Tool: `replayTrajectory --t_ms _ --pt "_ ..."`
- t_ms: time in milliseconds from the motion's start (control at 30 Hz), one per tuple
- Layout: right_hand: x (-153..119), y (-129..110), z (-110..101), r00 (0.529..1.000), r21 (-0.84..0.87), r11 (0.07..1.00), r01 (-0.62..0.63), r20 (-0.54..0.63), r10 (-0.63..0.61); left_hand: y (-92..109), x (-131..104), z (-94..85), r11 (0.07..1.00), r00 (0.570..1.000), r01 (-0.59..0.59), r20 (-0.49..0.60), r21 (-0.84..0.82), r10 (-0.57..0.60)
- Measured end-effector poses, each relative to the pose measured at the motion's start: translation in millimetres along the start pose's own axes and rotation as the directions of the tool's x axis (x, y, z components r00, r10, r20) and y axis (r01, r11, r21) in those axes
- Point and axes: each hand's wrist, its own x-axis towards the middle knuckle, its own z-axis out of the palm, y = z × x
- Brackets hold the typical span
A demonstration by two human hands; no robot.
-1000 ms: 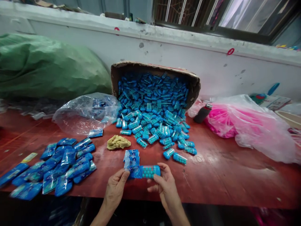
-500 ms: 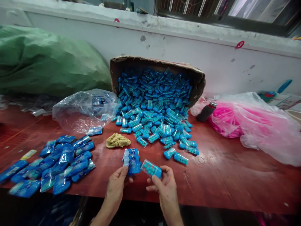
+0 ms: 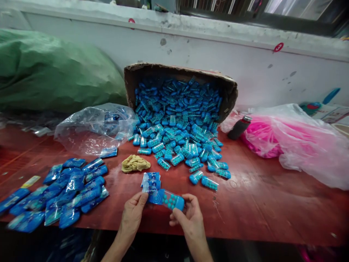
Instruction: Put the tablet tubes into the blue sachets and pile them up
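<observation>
Near the table's front edge, my left hand (image 3: 134, 211) pinches a blue printed packet (image 3: 155, 197) by its clear left end. My right hand (image 3: 189, 216) holds a clear container with teal balls and a blue cap (image 3: 172, 201) between thumb and fingers. The container's clear end meets the packet's right end; whether it is inside the packet I cannot tell. Just behind my left hand lie more flat blue packets (image 3: 151, 177). A crumpled yellow cloth (image 3: 135, 163) is behind them.
A tipped cardboard box (image 3: 231, 102) spills similar containers (image 3: 177, 127) onto the red table (image 3: 261, 203). Filled blue packets (image 3: 73, 180) lie left, near a clear bag (image 3: 79, 123) and green sack (image 3: 60, 69). At right are a dark bottle (image 3: 239, 128) and pink-filled bag (image 3: 264, 140).
My right hand has brought the container left and slightly down against the packet, closing the small gap between them. The camera view has shifted slightly.
</observation>
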Motion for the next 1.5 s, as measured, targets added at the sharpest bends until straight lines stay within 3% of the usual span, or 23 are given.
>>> replayTrajectory --t_ms 100,200,300,433,500,600,700,800,867,1000,1100,1200,1300,1400,1500 --pt "2 0 -2 0.999 0.007 1.0 -0.007 0.048 0.006 4 0 -3.9 0.993 0.995 -0.07 0.079 0.094 0.063" --pt "4 4 -1 0.992 0.011 0.999 -0.045 0.118 0.043 5 1 -3.1 0.994 0.994 -0.068 0.086 0.091 0.06" --pt "5 13 4 0.998 -0.03 1.0 0.0 0.062 0.002 6 2 5.1 0.993 0.995 0.061 0.086 -0.101 -0.052" --pt "1 27 5 0.993 -0.21 0.971 0.11 -0.022 -0.118 7 -2 19.1 0.864 0.948 0.317 0.148 -0.39 -0.281" --pt "-1 32 2 0.983 -0.331 0.928 0.17 -0.007 -0.183 7 -4 23.2 0.819 0.923 0.384 0.17 -0.427 -0.345" --pt "-4 35 0 0.969 -0.417 0.877 0.24 0.051 -0.241 7 -5 24.7 0.823 0.919 0.393 0.169 -0.409 -0.355" --pt "-2 34 3 0.977 -0.295 0.933 0.204 0.122 -0.175 9 -3 22.6 0.831 0.906 0.421 0.217 -0.365 -0.363" --pt "2 32 8 0.99 -0.057 0.998 0.027 0.136 -0.019 10 -3 21.9 0.807 0.879 0.463 0.307 -0.367 -0.365" --pt "4 30 10 0.993 0.018 1.0 -0.026 0.115 0.023 9 -6 24.0 0.79 0.873 0.469 0.346 -0.396 -0.345" --pt "5 28 10 0.995 -0.055 0.996 0.075 0.077 -0.07 8 -12 31.1 0.752 0.852 0.495 0.413 -0.435 -0.322" --pt "5 25 5 0.981 -0.181 0.969 0.169 0.127 -0.147 12 -11 33.0 0.744 0.864 0.489 0.365 -0.454 -0.345" --pt "5 18 0 0.925 -0.316 0.881 0.351 0.26 -0.276 16 -7 29.0 0.76 0.863 0.493 0.35 -0.423 -0.364" --pt "7 8 -2 0.871 -0.325 0.833 0.448 0.369 -0.324 17 -4 22.0 0.755 0.832 0.523 0.431 -0.395 -0.35" --pt "7 3 1 0.867 -0.294 0.862 0.413 0.415 -0.274 14 -3 16.6 0.718 0.806 0.558 0.476 -0.416 -0.351" --pt "7 5 2 0.885 -0.199 0.941 0.275 0.435 -0.167 9 -3 15.4 0.689 0.805 0.569 0.475 -0.448 -0.356"
